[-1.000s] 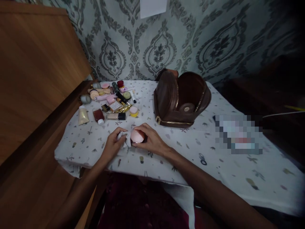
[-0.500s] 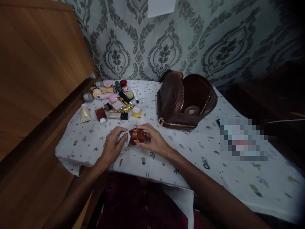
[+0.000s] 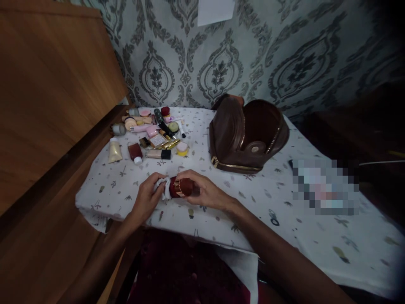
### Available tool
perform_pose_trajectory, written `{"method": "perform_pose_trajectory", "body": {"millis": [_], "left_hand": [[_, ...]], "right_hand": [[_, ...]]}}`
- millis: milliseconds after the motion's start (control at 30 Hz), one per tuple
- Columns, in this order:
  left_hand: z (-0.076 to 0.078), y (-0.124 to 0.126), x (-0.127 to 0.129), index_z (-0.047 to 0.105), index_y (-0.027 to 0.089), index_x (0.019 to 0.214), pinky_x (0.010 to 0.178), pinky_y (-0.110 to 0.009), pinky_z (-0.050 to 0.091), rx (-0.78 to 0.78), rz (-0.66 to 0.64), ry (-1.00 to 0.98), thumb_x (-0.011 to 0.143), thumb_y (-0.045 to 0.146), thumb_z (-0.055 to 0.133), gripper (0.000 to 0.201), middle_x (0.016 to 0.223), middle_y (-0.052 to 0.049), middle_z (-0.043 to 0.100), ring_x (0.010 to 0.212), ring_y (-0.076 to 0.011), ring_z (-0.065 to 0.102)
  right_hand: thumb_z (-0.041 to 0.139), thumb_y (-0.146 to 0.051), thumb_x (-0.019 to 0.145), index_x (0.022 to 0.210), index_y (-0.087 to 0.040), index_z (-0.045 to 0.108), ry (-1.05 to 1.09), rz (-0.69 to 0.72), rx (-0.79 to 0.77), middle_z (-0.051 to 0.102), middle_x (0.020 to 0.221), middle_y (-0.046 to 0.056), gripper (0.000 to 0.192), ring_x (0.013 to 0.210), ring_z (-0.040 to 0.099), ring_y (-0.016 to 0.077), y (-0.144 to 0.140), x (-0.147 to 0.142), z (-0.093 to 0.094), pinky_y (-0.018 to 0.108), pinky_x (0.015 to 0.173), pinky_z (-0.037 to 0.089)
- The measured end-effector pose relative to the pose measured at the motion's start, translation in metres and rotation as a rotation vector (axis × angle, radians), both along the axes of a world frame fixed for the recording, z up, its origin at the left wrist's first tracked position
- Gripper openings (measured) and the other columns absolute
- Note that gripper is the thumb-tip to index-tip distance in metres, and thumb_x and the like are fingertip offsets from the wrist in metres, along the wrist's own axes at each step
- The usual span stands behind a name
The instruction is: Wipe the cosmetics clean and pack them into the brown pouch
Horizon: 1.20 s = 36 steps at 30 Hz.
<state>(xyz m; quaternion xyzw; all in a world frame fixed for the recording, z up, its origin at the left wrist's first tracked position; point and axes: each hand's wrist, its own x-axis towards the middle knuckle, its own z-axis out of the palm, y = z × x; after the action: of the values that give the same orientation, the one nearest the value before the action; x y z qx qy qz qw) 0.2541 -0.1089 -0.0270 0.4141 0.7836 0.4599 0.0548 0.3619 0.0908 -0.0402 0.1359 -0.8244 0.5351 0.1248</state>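
Grey-green wall covering with dark damask medallions (image 3: 218,71) rises behind my table, which is spread with a white cloth printed with small leaves and plants (image 3: 126,181). Near its front edge, my right hand (image 3: 207,191) is clamped around a deep red, rounded container with a shiny copper-coloured band and brown end (image 3: 183,187), tipped on its side just above the table. My left hand (image 3: 148,195) pinches a crumpled white wiping cloth (image 3: 166,188) against the other end of that container, so the two hands nearly meet. Beyond them, on the left, lies a cluster of cosmetics: a cream-coloured squeeze tube with a pale cap (image 3: 114,151); a clear bottle of dark reddish-brown contents with a white cap (image 3: 135,152), tilted on its side; a clear bottle of beige contents with a black cap (image 3: 156,154), lying flat; and a small round jar with a yellow base and pale pink lid (image 3: 182,148). Farther back sits a round, flat container with a greenish top (image 3: 173,127). To the right stands a dark brown leather-like bag with gold zips (image 3: 228,145), its mouth gaping; the inside is too dim for me to say what it holds.
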Motion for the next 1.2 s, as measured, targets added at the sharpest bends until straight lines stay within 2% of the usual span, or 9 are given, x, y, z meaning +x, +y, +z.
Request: {"method": "perform_pose_trajectory", "body": {"millis": [67,200,333,400,600,767,900,1067,1200], "left_hand": [[-0.001,-0.001,0.003,0.06,0.019,0.098,0.074,-0.027,0.044,0.004,0.003,0.005,0.093,0.026,0.05,0.013,0.087,-0.001,0.064,0.08,-0.0172,0.059],[0.004,0.002,0.012,0.06,0.02,0.099,0.076,-0.027,0.045,0.014,-0.037,0.082,0.095,0.026,0.05,0.013,0.088,-0.002,0.063,0.083,-0.0167,0.059],[0.01,0.008,0.015,0.06,0.021,0.1,0.076,-0.027,0.045,0.025,-0.104,0.171,0.096,0.025,0.049,0.013,0.089,-0.003,0.062,0.083,-0.0166,0.06],[0.009,0.009,0.013,0.06,0.021,0.1,0.076,-0.027,0.046,0.019,-0.091,0.172,0.096,0.025,0.049,0.013,0.088,-0.003,0.063,0.083,-0.0171,0.06],[0.005,0.007,0.004,0.06,0.02,0.098,0.074,-0.028,0.045,-0.01,0.013,0.05,0.094,0.028,0.05,0.013,0.086,-0.001,0.064,0.079,-0.0169,0.059],[0.012,0.01,0.008,0.061,0.02,0.098,0.076,-0.028,0.046,-0.011,-0.021,0.124,0.095,0.026,0.05,0.013,0.088,-0.002,0.065,0.082,-0.0174,0.06],[0.016,0.014,0.01,0.061,0.019,0.1,0.079,-0.027,0.046,-0.013,-0.086,0.208,0.096,0.023,0.049,0.013,0.092,-0.003,0.065,0.087,-0.0173,0.061],[0.012,0.016,0.0,0.061,0.019,0.097,0.078,-0.027,0.045,-0.012,-0.092,0.164,0.096,0.025,0.049,0.013,0.088,-0.003,0.064,0.084,-0.0169,0.06],[0.005,0.014,-0.007,0.061,0.018,0.095,0.075,-0.027,0.044,-0.012,-0.04,0.077,0.095,0.026,0.049,0.014,0.083,-0.001,0.063,0.078,-0.0164,0.058]], "right_hand": [[0.074,-0.025,0.078,0.122,-0.025,0.054,-0.003,0.0,-0.008,0.058,0.121,0.007,0.049,0.114,0.058,0.0234,-0.002,0.0,-0.002,0.04,0.097,0.048],[0.079,-0.045,0.075,0.118,-0.022,0.055,0.022,-0.102,0.046,0.058,0.118,0.009,0.054,0.111,0.058,0.0254,-0.007,0.0,-0.007,0.043,0.097,0.048],[0.078,-0.042,0.076,0.123,-0.021,0.052,-0.004,-0.194,0.083,0.061,0.114,0.009,0.058,0.104,0.061,0.0246,-0.01,0.001,-0.009,0.04,0.093,0.049],[0.078,-0.042,0.076,0.123,-0.021,0.053,0.004,-0.213,0.077,0.061,0.114,0.008,0.057,0.103,0.062,0.0241,-0.01,0.001,-0.01,0.04,0.093,0.05],[0.077,-0.042,0.079,0.123,-0.022,0.056,0.135,-0.171,0.066,0.058,0.118,0.011,0.053,0.111,0.059,0.0259,-0.005,-0.004,-0.016,0.042,0.097,0.048],[0.071,-0.03,0.084,0.129,-0.026,0.055,0.148,-0.144,0.112,0.051,0.128,0.01,0.048,0.125,0.052,0.0254,-0.002,-0.004,-0.02,0.045,0.104,0.045],[0.069,-0.025,0.085,0.13,-0.026,0.054,0.154,-0.085,0.153,0.056,0.128,0.011,0.047,0.123,0.054,0.0243,-0.003,-0.002,-0.015,0.045,0.104,0.046],[0.074,-0.034,0.083,0.129,-0.024,0.052,0.155,-0.066,0.143,0.06,0.127,0.011,0.052,0.122,0.055,0.0255,-0.002,-0.001,-0.011,0.048,0.103,0.046],[0.072,-0.038,0.084,0.123,-0.023,0.055,0.125,-0.094,0.142,0.056,0.128,0.012,0.044,0.124,0.055,0.0256,-0.003,0.0,-0.009,0.046,0.103,0.046]]}}
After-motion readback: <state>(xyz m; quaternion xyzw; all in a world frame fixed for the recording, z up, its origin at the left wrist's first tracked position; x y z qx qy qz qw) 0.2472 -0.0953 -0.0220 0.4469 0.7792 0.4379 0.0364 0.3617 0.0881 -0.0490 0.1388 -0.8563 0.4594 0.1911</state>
